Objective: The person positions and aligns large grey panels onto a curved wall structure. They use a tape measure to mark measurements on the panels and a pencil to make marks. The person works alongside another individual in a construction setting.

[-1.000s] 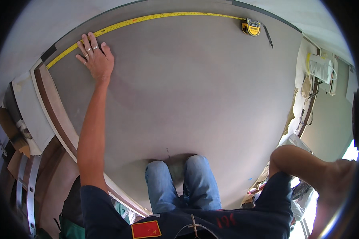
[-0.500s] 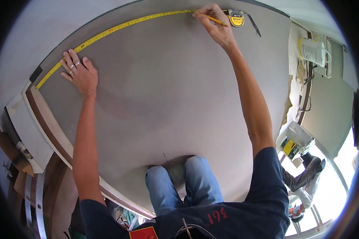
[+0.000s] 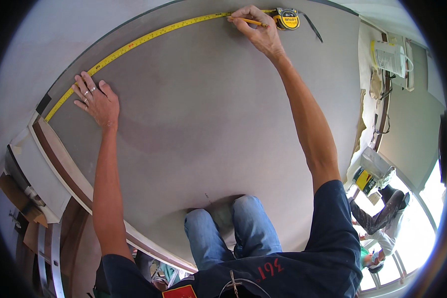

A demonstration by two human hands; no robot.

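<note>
A yellow tape measure [image 3: 286, 19] lies near the far edge of a large grey board [image 3: 179, 124], its blade [image 3: 149, 37] drawn out to the left end. My left hand [image 3: 98, 102] presses the blade down with spread fingers, rings showing on some of them. In my right hand [image 3: 261, 34] is a yellow pencil [image 3: 253, 21], pinched with its tip at the blade's near edge, just left of the tape case. A black strap [image 3: 311, 27] trails from the case. Part of the blade is hidden behind the right hand.
A white bucket [image 3: 390, 60] and a yellow-and-black container [image 3: 364, 180] stand beyond the board's right side. Another person [image 3: 385, 223] is at the lower right. A wooden frame edge [image 3: 59, 159] and a metal level-like bar [image 3: 56, 258] are at the left. My knees [image 3: 198, 231] rest on the board.
My right hand with the pencil has moved a little left along the blade. My left hand still presses the blade, and the view has shifted slightly.
</note>
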